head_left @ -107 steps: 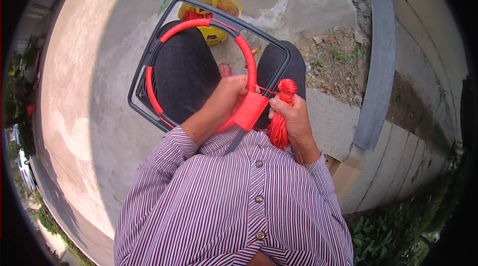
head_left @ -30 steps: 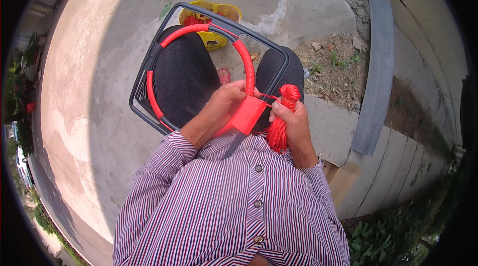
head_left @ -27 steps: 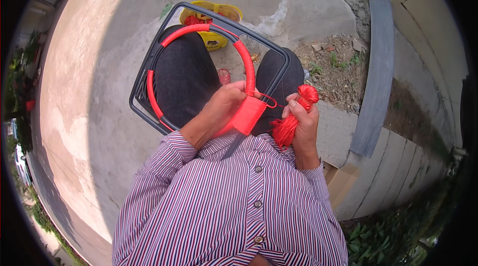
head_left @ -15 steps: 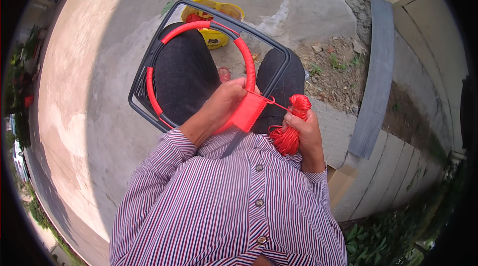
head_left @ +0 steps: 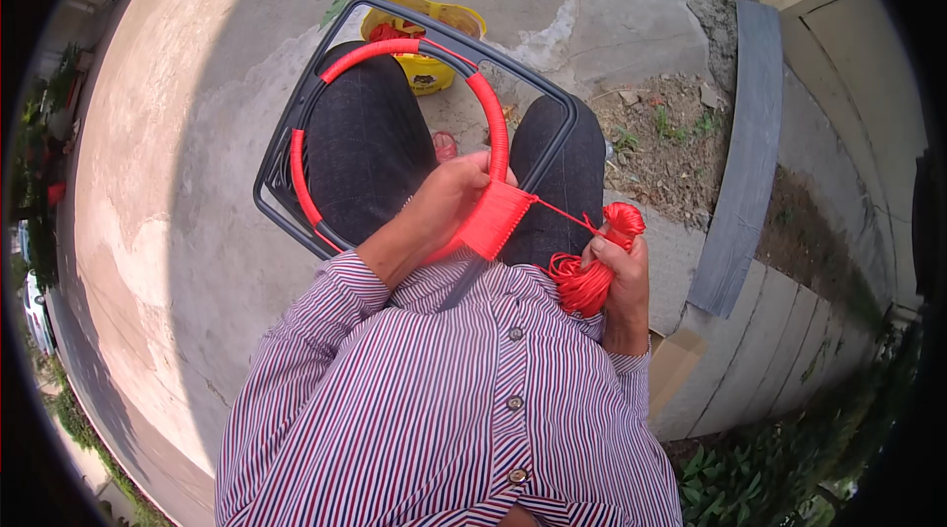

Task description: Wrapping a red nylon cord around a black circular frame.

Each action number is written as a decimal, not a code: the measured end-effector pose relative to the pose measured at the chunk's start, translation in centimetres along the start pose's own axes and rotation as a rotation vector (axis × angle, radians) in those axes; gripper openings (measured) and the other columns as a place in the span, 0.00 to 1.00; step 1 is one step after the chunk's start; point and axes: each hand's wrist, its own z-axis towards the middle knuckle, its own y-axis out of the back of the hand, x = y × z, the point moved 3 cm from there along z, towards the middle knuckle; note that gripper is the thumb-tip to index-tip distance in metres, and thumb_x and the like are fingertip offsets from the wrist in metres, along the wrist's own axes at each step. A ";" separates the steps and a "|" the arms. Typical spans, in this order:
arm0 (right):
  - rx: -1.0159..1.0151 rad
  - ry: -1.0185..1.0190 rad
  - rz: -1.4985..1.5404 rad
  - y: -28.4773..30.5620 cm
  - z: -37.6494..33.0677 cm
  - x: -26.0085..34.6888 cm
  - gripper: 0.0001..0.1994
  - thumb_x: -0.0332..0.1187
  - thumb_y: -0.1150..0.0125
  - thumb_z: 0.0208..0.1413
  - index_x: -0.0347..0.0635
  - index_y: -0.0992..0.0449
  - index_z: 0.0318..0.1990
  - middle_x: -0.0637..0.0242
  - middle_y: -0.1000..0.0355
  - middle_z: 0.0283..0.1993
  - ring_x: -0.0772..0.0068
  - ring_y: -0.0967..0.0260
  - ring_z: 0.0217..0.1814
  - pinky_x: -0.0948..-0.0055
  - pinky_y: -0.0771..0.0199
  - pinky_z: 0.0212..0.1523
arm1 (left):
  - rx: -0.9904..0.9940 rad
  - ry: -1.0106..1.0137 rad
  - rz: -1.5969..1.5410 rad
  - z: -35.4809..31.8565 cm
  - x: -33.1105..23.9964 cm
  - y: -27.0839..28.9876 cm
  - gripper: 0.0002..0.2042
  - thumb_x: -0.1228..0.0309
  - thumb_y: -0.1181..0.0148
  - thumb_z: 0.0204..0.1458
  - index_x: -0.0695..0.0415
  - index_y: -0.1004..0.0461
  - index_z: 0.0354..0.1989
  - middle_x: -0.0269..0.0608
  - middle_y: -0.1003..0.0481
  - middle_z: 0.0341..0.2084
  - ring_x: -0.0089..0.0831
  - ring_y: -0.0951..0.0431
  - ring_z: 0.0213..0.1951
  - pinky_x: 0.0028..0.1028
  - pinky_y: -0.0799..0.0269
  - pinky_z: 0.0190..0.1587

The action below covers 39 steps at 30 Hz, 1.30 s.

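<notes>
Across my knees lies a dark grey metal frame [head_left: 347, 22] with a ring [head_left: 499, 123] inside it, wrapped in red cord along several stretches. A flat band of woven red cord [head_left: 496, 218] joins the ring to the frame's near right side. My left hand [head_left: 452, 194] grips the ring at the top of this band, its fingers partly hidden behind. My right hand [head_left: 619, 276] is closed round a bundle of red cord [head_left: 584, 282], off to the right above my lap. From the bundle a single strand runs taut to the band's upper right corner.
A yellow bucket [head_left: 426, 76] with red material inside stands on the concrete beyond my knees. To the right are a patch of dirt and rubble [head_left: 651, 147], a long grey board [head_left: 740, 157] and a piece of cardboard [head_left: 679, 359].
My right hand has moved right and slightly down with the cord bundle, and the strand to the band is longer and straighter. The left hand and frame stay nearly still.
</notes>
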 end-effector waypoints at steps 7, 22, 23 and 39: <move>-0.076 0.001 0.017 0.4 -0.4 0.3 0.04 0.27 0.42 0.51 0.37 0.30 0.31 0.65 0.29 0.23 0.77 0.31 0.23 0.77 0.31 0.27 | -0.027 -0.032 0.063 -0.1 -0.2 0.3 0.14 0.74 0.55 0.48 0.66 0.29 0.41 0.43 0.25 0.33 0.27 0.22 0.35 0.25 0.24 0.41; 0.286 0.167 0.942 -2.9 2.1 0.4 0.08 0.34 0.46 0.55 0.42 0.33 0.38 0.63 0.30 0.29 0.61 0.29 0.35 0.52 0.31 0.56 | 0.039 0.129 -0.087 -0.3 0.1 0.5 0.25 0.58 0.49 0.52 0.70 0.32 0.48 0.53 0.25 0.35 0.47 0.20 0.37 0.40 0.21 0.41; 0.255 0.132 0.845 -2.4 2.3 0.1 0.07 0.34 0.46 0.55 0.42 0.33 0.38 0.65 0.35 0.25 0.64 0.32 0.32 0.53 0.31 0.54 | 0.106 0.157 -0.128 -0.4 0.0 0.1 0.27 0.54 0.51 0.54 0.70 0.33 0.48 0.57 0.25 0.36 0.53 0.21 0.38 0.44 0.22 0.41; -0.220 -0.017 0.384 10.1 0.6 -1.1 0.09 0.30 0.47 0.57 0.35 0.29 0.42 0.54 0.23 0.32 0.59 0.23 0.32 0.65 0.20 0.32 | 0.132 0.124 -0.099 -1.7 -0.3 -0.3 0.28 0.54 0.52 0.60 0.70 0.40 0.55 0.65 0.26 0.36 0.55 0.20 0.36 0.44 0.21 0.38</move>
